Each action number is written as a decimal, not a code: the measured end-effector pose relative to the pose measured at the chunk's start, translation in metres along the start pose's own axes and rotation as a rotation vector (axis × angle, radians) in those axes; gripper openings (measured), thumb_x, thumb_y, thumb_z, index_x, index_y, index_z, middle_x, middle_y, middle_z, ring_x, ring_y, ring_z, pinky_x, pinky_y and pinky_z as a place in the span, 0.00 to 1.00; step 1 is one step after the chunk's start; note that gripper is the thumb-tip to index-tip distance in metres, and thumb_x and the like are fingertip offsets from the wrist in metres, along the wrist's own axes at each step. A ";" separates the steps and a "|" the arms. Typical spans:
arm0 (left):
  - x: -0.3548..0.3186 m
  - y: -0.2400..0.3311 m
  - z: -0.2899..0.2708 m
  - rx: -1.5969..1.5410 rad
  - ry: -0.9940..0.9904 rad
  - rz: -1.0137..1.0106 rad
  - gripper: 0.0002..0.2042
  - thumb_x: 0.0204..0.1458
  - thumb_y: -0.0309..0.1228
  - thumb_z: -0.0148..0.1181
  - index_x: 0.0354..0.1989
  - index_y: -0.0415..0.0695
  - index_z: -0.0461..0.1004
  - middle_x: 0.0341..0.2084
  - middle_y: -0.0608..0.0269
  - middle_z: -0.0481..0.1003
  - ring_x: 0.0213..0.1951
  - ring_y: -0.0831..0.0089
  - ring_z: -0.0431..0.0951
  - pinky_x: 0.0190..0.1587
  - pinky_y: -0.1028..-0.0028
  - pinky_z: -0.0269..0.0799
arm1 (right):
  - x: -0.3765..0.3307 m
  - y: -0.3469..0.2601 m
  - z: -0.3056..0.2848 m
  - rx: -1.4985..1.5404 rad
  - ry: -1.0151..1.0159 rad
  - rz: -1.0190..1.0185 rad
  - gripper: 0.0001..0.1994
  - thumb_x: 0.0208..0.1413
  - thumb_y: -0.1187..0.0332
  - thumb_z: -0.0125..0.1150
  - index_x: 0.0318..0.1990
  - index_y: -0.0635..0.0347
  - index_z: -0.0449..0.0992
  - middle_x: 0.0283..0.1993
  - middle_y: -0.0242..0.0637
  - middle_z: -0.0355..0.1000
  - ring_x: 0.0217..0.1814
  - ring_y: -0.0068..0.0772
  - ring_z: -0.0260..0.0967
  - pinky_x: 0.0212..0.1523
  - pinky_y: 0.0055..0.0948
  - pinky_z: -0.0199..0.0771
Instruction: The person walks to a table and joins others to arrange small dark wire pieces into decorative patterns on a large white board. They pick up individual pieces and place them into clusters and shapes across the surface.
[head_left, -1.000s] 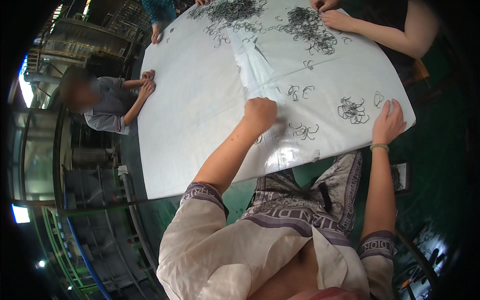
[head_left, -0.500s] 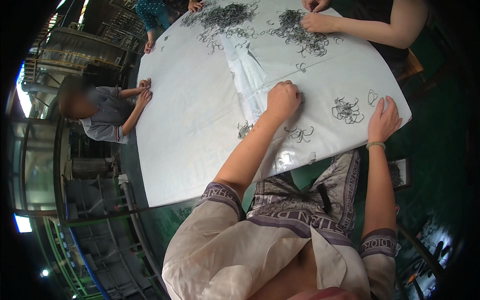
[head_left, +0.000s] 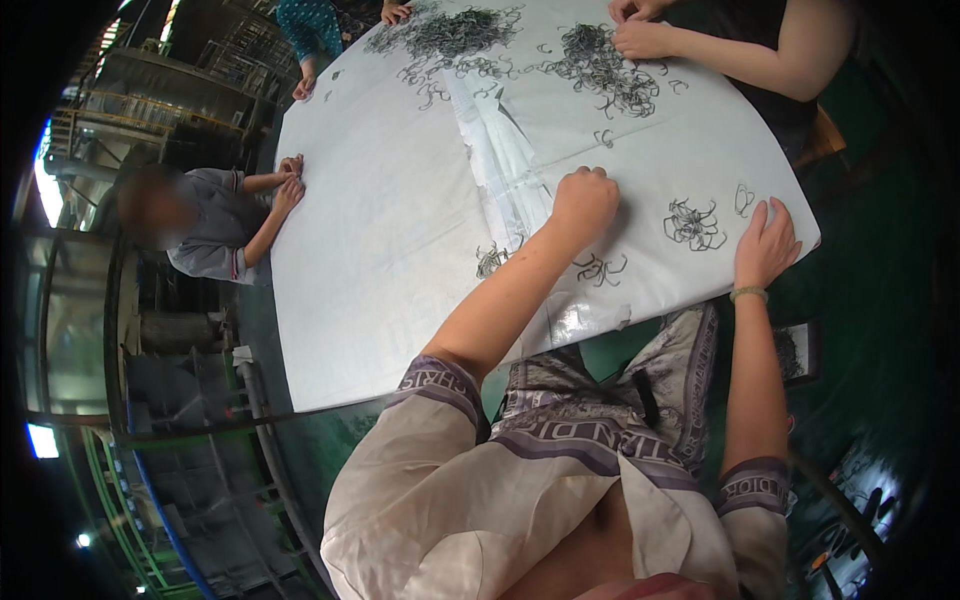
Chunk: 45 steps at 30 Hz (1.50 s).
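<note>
My left hand (head_left: 586,207) is closed in a fist on the white-covered table (head_left: 380,270), its knuckles up; whatever its fingers hold is hidden. Just below its wrist lies a small group of thin, dark, C-shaped pieces (head_left: 601,268), and another little pile (head_left: 491,261) sits to the left of my forearm. Over at the right edge of the table, my right hand (head_left: 767,245) rests with fingers stretched out and looks unoccupied. Beside it are a loose cluster of the same curved pieces (head_left: 695,224) and a pair of longer loops (head_left: 743,199).
Bigger heaps of dark curved pieces (head_left: 460,35) (head_left: 605,70) cover the far side. A co-worker's hands (head_left: 645,38) work at the far right heap. Another person (head_left: 210,215) sits at the left edge, and a sleeve (head_left: 308,30) shows at the far left. A tray (head_left: 797,352) stands below the table, right.
My left hand has shifted slightly to the right. A dark bit that showed beside its fingers is now out of sight. My right hand stays nearly where it was.
</note>
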<state>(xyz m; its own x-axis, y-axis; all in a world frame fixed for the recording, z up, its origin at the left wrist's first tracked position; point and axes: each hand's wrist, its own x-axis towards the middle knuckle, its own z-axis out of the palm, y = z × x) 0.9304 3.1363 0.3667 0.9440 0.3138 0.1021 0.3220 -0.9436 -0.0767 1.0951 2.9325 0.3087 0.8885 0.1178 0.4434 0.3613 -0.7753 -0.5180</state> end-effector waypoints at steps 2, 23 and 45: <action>0.004 0.003 -0.002 0.047 -0.011 0.043 0.04 0.39 0.26 0.57 0.21 0.41 0.76 0.27 0.57 0.75 0.32 0.62 0.76 0.33 0.68 0.75 | 0.001 -0.003 -0.002 0.005 -0.007 0.000 0.18 0.60 0.53 0.44 0.51 0.53 0.68 0.54 0.37 0.67 0.60 0.41 0.61 0.64 0.54 0.44; 0.026 -0.064 0.017 -0.378 0.294 -0.056 0.07 0.44 0.27 0.58 0.32 0.46 0.80 0.29 0.58 0.75 0.34 0.60 0.76 0.38 0.66 0.72 | 0.000 -0.004 0.001 -0.009 0.050 -0.057 0.18 0.59 0.54 0.46 0.48 0.56 0.69 0.50 0.39 0.70 0.55 0.43 0.65 0.60 0.56 0.50; -0.091 -0.112 -0.037 -0.743 -0.282 -0.395 0.07 0.45 0.28 0.62 0.32 0.41 0.79 0.30 0.58 0.79 0.34 0.69 0.77 0.39 0.72 0.71 | 0.002 0.003 0.002 0.003 0.029 -0.028 0.20 0.60 0.52 0.44 0.50 0.54 0.69 0.51 0.38 0.70 0.57 0.43 0.63 0.63 0.56 0.47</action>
<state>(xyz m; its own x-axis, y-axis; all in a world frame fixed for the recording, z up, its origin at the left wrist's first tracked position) 0.8052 3.2099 0.4030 0.7880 0.5530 -0.2707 0.5906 -0.5545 0.5863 1.0984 2.9314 0.3065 0.8698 0.1212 0.4783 0.3863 -0.7704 -0.5073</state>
